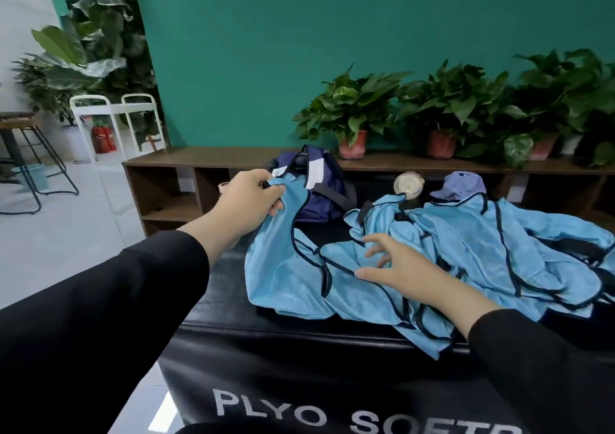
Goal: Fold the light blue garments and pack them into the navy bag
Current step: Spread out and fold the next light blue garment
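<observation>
L hand [248,194] grips bib [283,267] strap; R hand [396,267] spread flat on pile; navy bag [319,184] behind.

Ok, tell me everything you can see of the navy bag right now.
The navy bag is a soft fabric duffel, dark blue-purple, sitting at the far end of the black padded box, in front of the wooden shelf. It looks slumped, with a dark strap hanging down its side and a white panel or tag near the top. Whether it is open cannot be told. The blue garment gripped by the left hand covers its near left part.
</observation>
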